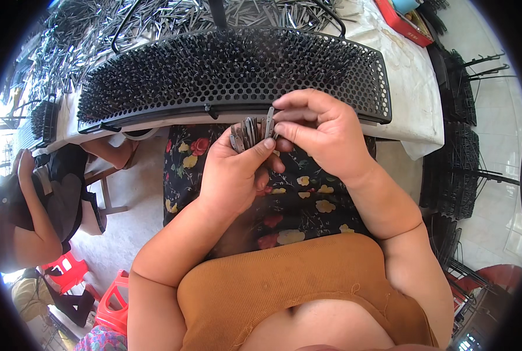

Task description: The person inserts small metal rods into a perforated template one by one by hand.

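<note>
My left hand (232,167) is closed round a bunch of small flat metal strips (250,132), their ends sticking up past the thumb. The strips look grey and dark, some with small holes. My right hand (325,128) is at the right side of the bunch, index finger and thumb at one upright grey strip (270,120), whose lower end is by my left thumb. Just beyond both hands stands a long black honeycomb rack (308,99). Many dark pieces stand upright in its holes; part of its front and right end shows bare holes.
Loose metal strips (173,20) lie heaped on the white-covered table (416,96) behind the rack. A red box (404,23) sits at the far right. More black racks (457,158) stand to the right. At left are another person (39,205) and red stools (113,304).
</note>
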Action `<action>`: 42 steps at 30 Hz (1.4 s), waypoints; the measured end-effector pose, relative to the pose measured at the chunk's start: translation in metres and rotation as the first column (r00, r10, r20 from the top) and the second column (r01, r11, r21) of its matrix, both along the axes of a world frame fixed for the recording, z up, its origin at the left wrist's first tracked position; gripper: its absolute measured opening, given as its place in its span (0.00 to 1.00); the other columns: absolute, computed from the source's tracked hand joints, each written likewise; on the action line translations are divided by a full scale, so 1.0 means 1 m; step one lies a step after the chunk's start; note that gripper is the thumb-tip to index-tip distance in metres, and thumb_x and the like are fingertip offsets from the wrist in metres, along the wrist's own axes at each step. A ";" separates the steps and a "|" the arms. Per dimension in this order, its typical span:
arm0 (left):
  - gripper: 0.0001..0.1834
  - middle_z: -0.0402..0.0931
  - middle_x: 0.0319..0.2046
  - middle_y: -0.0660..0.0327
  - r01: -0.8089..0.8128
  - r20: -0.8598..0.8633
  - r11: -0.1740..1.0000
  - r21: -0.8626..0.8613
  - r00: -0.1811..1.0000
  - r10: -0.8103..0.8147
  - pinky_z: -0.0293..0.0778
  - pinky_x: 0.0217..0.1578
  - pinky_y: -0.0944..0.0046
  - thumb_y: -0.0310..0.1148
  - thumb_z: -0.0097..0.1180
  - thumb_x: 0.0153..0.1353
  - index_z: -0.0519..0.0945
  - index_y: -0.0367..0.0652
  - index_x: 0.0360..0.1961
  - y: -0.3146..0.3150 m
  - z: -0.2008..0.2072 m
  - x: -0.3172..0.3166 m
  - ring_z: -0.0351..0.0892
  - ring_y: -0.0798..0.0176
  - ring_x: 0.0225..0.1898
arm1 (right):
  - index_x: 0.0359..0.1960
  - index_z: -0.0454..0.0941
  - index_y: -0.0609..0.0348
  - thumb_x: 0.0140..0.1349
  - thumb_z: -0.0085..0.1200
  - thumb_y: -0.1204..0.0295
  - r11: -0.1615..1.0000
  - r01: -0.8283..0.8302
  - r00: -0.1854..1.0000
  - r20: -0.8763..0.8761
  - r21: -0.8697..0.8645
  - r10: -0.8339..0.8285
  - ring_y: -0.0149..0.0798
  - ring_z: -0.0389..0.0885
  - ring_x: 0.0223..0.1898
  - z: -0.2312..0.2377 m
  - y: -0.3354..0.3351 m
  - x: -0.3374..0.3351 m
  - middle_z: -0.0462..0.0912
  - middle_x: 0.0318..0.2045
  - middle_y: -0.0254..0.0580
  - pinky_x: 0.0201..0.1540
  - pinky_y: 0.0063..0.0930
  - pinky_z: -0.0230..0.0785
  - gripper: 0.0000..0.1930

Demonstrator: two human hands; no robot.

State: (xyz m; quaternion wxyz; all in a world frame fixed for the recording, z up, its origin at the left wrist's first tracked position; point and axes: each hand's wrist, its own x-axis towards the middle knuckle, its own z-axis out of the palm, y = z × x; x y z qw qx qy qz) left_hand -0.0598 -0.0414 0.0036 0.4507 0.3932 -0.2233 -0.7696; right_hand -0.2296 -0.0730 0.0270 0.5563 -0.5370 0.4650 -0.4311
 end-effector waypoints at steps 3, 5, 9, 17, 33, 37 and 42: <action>0.06 0.82 0.35 0.54 0.010 -0.004 1.000 0.011 1.000 -0.010 0.65 0.13 0.76 0.22 0.52 0.66 0.74 0.38 0.43 0.001 0.000 0.000 0.77 0.70 0.23 | 0.41 0.77 0.64 0.60 0.59 0.81 0.995 0.022 0.999 -0.047 0.100 -0.018 0.28 0.83 0.33 0.006 -0.010 -0.013 0.85 0.34 0.44 0.32 0.17 0.73 0.08; 0.06 0.82 0.35 0.54 0.007 0.002 1.000 0.023 1.000 -0.007 0.65 0.13 0.76 0.22 0.52 0.66 0.75 0.38 0.43 0.002 -0.002 0.001 0.77 0.70 0.23 | 0.41 0.78 0.64 0.60 0.60 0.80 0.996 0.026 0.999 0.020 0.082 -0.027 0.28 0.83 0.31 0.004 -0.010 -0.015 0.85 0.32 0.42 0.29 0.15 0.70 0.08; 0.06 0.82 0.36 0.53 0.009 -0.032 0.999 -0.031 0.999 -0.010 0.64 0.12 0.76 0.23 0.52 0.66 0.74 0.37 0.44 0.004 -0.007 0.003 0.76 0.70 0.22 | 0.40 0.79 0.65 0.60 0.59 0.80 0.962 -0.133 0.986 0.126 0.237 0.105 0.27 0.82 0.30 0.005 0.003 -0.010 0.85 0.32 0.40 0.29 0.16 0.70 0.08; 0.05 0.82 0.37 0.52 0.047 0.047 0.998 0.039 0.998 -0.049 0.63 0.12 0.76 0.23 0.52 0.67 0.73 0.37 0.43 0.003 -0.005 0.001 0.78 0.71 0.24 | 0.50 0.72 0.62 0.58 0.59 0.83 0.951 0.192 0.972 -0.086 -0.242 -0.218 0.26 0.80 0.28 -0.005 -0.025 -0.018 0.85 0.33 0.39 0.30 0.17 0.72 0.17; 0.06 0.83 0.36 0.53 0.050 0.061 0.998 0.028 0.997 -0.052 0.63 0.12 0.76 0.23 0.53 0.66 0.73 0.38 0.43 0.002 -0.007 0.002 0.79 0.70 0.24 | 0.39 0.82 0.55 0.49 0.66 0.81 0.510 -0.086 0.801 -0.364 -0.856 -0.476 0.42 0.81 0.33 -0.008 -0.014 -0.013 0.83 0.36 0.37 0.40 0.31 0.73 0.14; 0.06 0.83 0.37 0.53 0.088 0.068 0.996 -0.024 0.994 -0.086 0.64 0.13 0.75 0.24 0.53 0.66 0.75 0.37 0.43 0.004 -0.003 -0.001 0.79 0.70 0.23 | 0.54 0.72 0.60 0.57 0.61 0.84 0.999 -0.039 0.999 0.002 0.001 0.039 0.24 0.80 0.34 -0.003 0.010 -0.004 0.84 0.37 0.41 0.34 0.15 0.73 0.22; 0.07 0.82 0.36 0.50 0.107 0.088 0.992 0.067 0.990 -0.113 0.64 0.13 0.75 0.24 0.53 0.66 0.75 0.35 0.44 0.002 -0.002 -0.003 0.79 0.67 0.23 | 0.44 0.75 0.60 0.58 0.60 0.84 0.858 0.270 0.957 0.021 -0.437 -0.290 0.25 0.80 0.37 -0.009 -0.017 -0.026 0.82 0.35 0.36 0.40 0.18 0.74 0.14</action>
